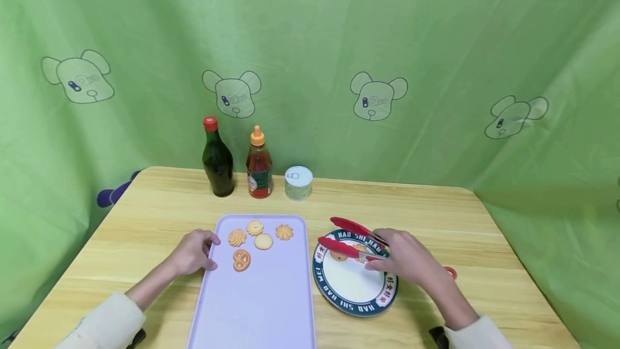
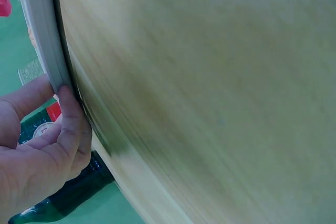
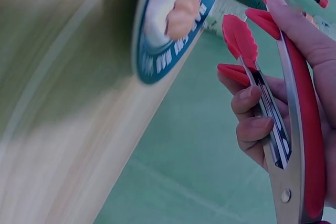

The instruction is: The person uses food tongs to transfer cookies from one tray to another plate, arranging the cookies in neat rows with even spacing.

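Observation:
My left hand point(image 1: 195, 252) pinches the left rim of a lilac tray point(image 1: 263, 306), thumb and fingers at its edge in the left wrist view. Several cookies lie toward the tray's far end, among them a pretzel-shaped one point(image 1: 241, 259), a plain round one point(image 1: 263, 241) and a swirled one point(image 1: 237, 237). With my right hand point(image 1: 404, 255) I grip red-tipped metal tongs point(image 3: 310, 145), their tips spread apart. They hang over a round plate point(image 1: 356, 308) with a dark lettered rim. On the plate are a round cookie point(image 1: 338, 256) and a ridged cookie point(image 3: 182, 17), partly covered by the tongs in the head view.
Along the back of the wooden table point(image 1: 426, 209) stand a dark bottle with a red cap point(image 1: 218, 163), a sauce bottle with an orange nozzle point(image 1: 259, 168) and a tin can point(image 1: 298, 183). A green curtain point(image 1: 310, 42) hangs behind and around the table.

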A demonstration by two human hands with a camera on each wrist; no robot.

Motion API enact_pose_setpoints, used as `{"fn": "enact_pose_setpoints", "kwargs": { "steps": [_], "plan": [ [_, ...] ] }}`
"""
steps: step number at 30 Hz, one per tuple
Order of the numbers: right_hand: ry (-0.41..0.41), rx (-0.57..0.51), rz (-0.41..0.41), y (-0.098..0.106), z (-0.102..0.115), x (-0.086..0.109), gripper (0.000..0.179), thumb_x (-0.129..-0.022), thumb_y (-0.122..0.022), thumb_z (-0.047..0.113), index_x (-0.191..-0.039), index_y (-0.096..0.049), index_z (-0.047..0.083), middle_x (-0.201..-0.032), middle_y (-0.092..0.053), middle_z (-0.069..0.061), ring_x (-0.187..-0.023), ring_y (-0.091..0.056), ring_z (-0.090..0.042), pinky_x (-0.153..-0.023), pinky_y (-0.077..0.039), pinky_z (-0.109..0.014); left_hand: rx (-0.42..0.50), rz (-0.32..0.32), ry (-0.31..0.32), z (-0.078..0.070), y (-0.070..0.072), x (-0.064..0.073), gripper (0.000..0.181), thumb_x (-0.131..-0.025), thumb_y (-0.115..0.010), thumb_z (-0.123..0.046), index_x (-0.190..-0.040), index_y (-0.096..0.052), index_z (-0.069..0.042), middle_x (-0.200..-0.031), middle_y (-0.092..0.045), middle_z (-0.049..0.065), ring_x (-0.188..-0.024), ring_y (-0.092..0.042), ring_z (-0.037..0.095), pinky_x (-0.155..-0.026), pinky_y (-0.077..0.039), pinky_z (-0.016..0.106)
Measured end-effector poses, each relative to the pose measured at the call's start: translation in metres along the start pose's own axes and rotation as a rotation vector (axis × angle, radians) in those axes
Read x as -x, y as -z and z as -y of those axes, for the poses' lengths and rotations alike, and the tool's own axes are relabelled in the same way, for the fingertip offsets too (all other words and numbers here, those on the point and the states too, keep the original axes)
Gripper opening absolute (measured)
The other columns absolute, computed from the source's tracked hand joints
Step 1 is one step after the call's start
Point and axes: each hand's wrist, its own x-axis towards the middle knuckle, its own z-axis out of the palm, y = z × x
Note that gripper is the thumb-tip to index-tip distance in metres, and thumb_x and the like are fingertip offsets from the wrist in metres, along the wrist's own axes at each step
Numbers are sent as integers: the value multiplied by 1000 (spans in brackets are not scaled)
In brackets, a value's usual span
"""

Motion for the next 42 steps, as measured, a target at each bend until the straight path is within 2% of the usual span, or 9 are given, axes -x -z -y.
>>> {"fn": "enact_pose_setpoints", "kwargs": {
  "steps": [14,16,19,22,27,32,42],
  "plan": [
    [12,-65,75,-23,43,-46,82,-66,-83,45,-129,-55,1,-125,-62,-16,-114,-59,-30,-95,-50,-47,8,-2,6,0,0,1,50,-57,-81,7,-103,-62,8,-83,-57,12,-72,-53,18,-63,-49,27],
    [11,-74,87,-26,47,-50,81,-65,-84,43,-129,-55,1,-123,-62,-15,-108,-60,-27,-95,-50,-45,9,-1,4,0,0,1,50,-57,-81,7,-103,-62,8,-83,-58,12,-72,-53,17,-63,-49,27],
    [13,-82,103,-30,51,-55,80,-65,-84,42,-128,-56,1,-116,-65,-13,-91,-61,-18,-87,-53,-39,8,-3,2,0,0,1,50,-57,-81,7,-103,-62,8,-83,-59,11,-72,-54,17,-63,-50,27],
    [6,-94,123,-33,56,-59,79,-65,-84,41,-128,-56,2,-109,-66,-11,-72,-56,-11,-75,-51,-30,7,-1,3,0,1,1,51,-57,-81,7,-104,-61,8,-83,-59,12,-72,-54,17,-63,-50,27],
    [-4,-117,157,-36,63,-62,79,-67,-83,39,-130,-54,2,-100,-65,-10,-55,-55,-9,-61,-46,-26,14,3,8,0,1,1,51,-57,-80,7,-103,-61,8,-84,-60,12,-72,-55,17,-64,-51,28],
    [-23,-101,170,-37,67,-63,76,-69,-82,38,-130,-54,3,-86,-62,-5,-51,-54,-11,-55,-43,-25,16,5,10,0,0,1,51,-57,-81,7,-104,-61,8,-85,-60,13,-73,-55,17,-64,-52,28],
    [-13,-33,145,-39,71,-65,69,-71,-81,37,-126,-57,5,-82,-59,-4,-56,-52,-13,-49,-41,-24,13,0,-1,2,0,-1,50,-56,-80,7,-103,-62,8,-83,-61,12,-71,-56,17,-63,-52,27]
  ]
}}
